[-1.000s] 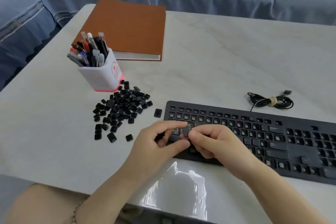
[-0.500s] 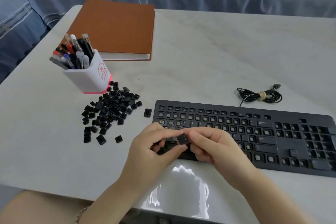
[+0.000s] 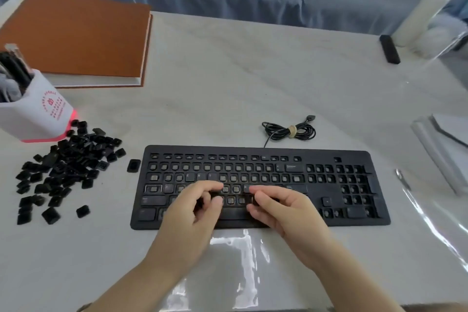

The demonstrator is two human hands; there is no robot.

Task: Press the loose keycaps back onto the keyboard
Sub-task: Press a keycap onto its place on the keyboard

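Head view: marble-look table point(image 3: 228, 78) with blue fabric behind its far edge.
Far left: white pen holder point(image 3: 38, 114) with a red base, upright, packed with pens, partly cut off by the frame edge.
Behind the holder: brown hardcover notebook point(image 3: 81, 33), lying flat and closed.
In front of the holder: pile of loose keycaps point(image 3: 68, 167), black, heaped against the red base and scattered toward the near edge, well apart from both hands.
Between pile and keyboard: single keycap point(image 3: 133, 166), lying just beside the keyboard's left end.
Centre: black keyboard point(image 3: 316, 157), flat on the table, most sockets bare; a few caps seated, among them E, R and T in the upper letter row.
Left hand point(image 3: 195, 213): over the middle rows left of centre, fingers curled, thumb close to the forefinger; cannot tell whether a cap sits between them.
Right hand point(image 3: 283, 210): over the same rows, apart from the left hand, fingers curled downward with tips near the keys; cannot tell whether anything is pinched.
Behind the keyboard: coiled cable point(image 3: 291, 132), bundled with a tan tie, lead running to the keyboard's back edge.
Far right corner: small black bar-shaped object point(image 3: 390, 49), type unclear.
Right edge: clear plastic film point(image 3: 430, 225), glinting on the tabletop.
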